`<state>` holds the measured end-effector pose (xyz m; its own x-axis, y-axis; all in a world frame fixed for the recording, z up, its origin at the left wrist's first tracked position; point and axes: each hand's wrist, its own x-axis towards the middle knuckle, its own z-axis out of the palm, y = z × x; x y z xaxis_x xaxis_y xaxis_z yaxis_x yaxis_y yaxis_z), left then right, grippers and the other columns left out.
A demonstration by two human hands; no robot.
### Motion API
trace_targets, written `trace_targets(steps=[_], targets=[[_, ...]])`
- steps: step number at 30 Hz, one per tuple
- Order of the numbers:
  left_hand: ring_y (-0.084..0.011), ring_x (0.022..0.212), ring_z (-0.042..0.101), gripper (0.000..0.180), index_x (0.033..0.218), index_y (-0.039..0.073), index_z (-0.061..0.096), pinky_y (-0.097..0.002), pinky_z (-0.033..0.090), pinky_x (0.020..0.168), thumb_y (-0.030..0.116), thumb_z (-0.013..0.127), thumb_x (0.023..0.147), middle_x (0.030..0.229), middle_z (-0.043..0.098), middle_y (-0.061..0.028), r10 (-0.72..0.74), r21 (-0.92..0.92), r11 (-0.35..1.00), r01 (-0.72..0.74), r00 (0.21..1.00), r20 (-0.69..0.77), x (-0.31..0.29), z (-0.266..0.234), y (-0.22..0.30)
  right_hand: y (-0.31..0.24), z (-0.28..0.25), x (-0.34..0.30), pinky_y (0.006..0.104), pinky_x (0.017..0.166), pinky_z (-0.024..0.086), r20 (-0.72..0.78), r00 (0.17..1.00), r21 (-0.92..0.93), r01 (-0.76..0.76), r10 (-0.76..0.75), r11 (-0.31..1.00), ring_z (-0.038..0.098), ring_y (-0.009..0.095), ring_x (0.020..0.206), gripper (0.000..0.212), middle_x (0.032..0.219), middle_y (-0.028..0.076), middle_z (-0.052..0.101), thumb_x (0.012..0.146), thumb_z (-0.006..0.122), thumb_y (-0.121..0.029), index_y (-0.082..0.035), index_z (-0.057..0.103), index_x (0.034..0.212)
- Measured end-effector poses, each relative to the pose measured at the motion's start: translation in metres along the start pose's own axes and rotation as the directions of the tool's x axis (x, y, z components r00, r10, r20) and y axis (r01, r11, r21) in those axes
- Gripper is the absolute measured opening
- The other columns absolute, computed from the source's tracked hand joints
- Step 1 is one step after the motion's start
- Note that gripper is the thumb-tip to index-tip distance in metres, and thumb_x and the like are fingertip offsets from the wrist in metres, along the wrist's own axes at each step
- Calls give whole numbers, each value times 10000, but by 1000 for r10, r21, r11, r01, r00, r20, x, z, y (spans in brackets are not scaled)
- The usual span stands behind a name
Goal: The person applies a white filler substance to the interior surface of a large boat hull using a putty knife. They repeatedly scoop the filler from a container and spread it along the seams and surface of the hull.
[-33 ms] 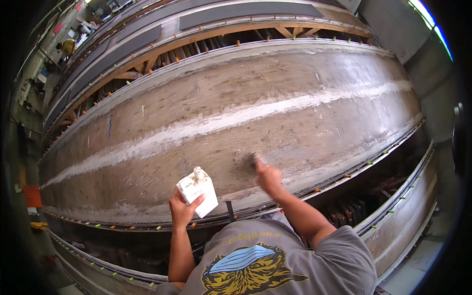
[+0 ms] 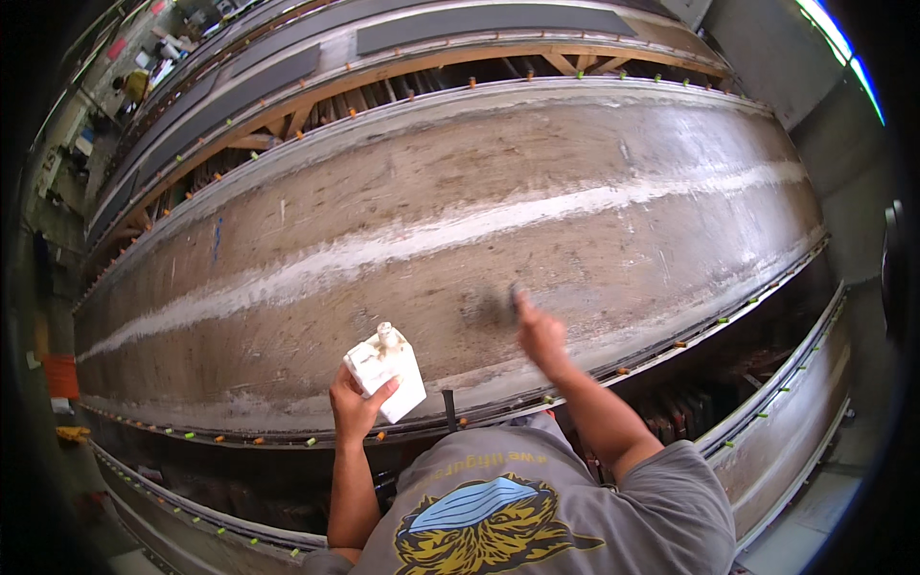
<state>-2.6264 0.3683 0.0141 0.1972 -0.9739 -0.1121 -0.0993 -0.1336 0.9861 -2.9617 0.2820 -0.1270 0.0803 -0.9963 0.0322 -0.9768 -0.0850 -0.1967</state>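
My left hand point(image 2: 358, 404) grips a white plastic jug point(image 2: 401, 376) with its side cut away and its capped neck pointing up. It is held above the near edge of a long, brown, worn table surface point(image 2: 383, 240) with a broad whitish streak along it. My right hand point(image 2: 542, 337) is closed round a small dark tool point(image 2: 513, 297), pressed to the surface right of the jug. Motion blur hides the tool's exact shape. Beside its tip the surface shows a darker smudged patch point(image 2: 476, 305).
Orange and green pegs line the long table's edges. A black strip point(image 2: 448, 410) stands at the near edge. Beyond is another long table on a wooden frame point(image 2: 422, 67), bearing dark grey panels point(image 2: 494, 29). A person point(image 2: 134, 88) is far off at upper left.
My right hand with the small dark tool has shifted a little right and away from me across the surface. My left hand and the jug have hardly moved.
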Motion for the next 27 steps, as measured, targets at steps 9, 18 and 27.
trace_targets(steps=[9,18,27], targets=[[-184,980,723,496,1169,-30,659,-335,563,869,74,890,742,1087,743,-113,-6,-12,1000,6,1000,8,1,-93,-35,-55,48,-17,296,412,479,-109,985,-655,29,-133,755,630,162,590,146,707,39,609,839,610,-127,-18,651,926],[-198,963,733,492,1125,-19,683,-348,570,834,141,918,724,1048,758,-130,-10,176,984,-6,996,92,3,-162,-54,-86,8,-28,488,630,579,-40,996,-56,-78,76,995,698,412,692,97,780,190,691,876,555,-57,-41,585,968],[-210,962,740,484,1102,-11,686,-354,570,835,178,921,724,1046,764,-138,-1,215,977,-4,1000,24,7,-166,-50,-202,63,-62,432,514,579,22,998,-221,67,-64,973,710,308,647,66,790,149,647,833,594,-92,-38,583,869]])
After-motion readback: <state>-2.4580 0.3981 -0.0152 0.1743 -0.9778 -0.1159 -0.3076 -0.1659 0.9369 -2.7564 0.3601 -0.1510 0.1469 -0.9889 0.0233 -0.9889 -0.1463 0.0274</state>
